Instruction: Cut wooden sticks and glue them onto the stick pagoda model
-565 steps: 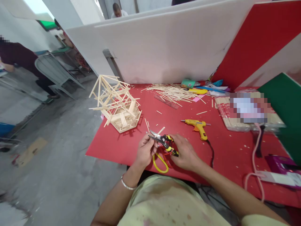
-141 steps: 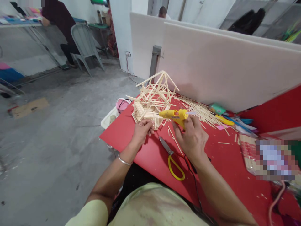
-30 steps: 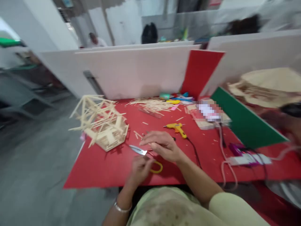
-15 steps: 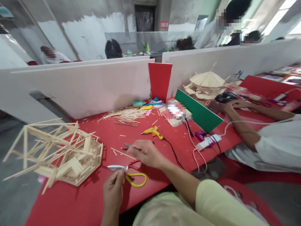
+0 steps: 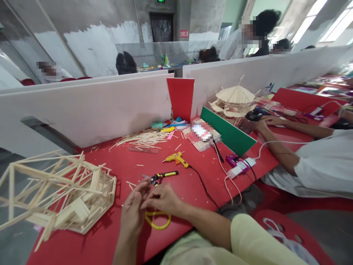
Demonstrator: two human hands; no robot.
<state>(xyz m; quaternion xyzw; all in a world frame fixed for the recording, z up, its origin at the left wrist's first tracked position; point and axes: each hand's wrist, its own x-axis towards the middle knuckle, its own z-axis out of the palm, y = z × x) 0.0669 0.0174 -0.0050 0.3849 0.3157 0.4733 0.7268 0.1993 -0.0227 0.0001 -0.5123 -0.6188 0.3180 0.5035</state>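
Observation:
My left hand (image 5: 134, 213) and my right hand (image 5: 163, 198) meet at the near edge of the red table (image 5: 198, 176). The left fingers lie stretched out against the right hand. The right fingers are curled and pinched towards the left palm; what they hold is hidden. Under both hands lie scissors, of which only the yellow handle loop (image 5: 157, 222) shows. Just beyond the fingertips lies a cutter with yellow-and-black handles (image 5: 163, 175). A house built of wooden sticks (image 5: 63, 191) stands to the left.
A yellow glue gun (image 5: 176, 159) with its black cord lies mid-table, a pile of loose sticks (image 5: 143, 139) behind it. A packet of sticks (image 5: 202, 134), a green board (image 5: 228, 130) and a power strip (image 5: 242, 165) lie to the right, where a co-worker's arm (image 5: 278, 147) rests.
My hands have come together over the scissors; the left hand no longer pinches the blade. The view has shifted slightly, and the cutter now shows beyond my fingers.

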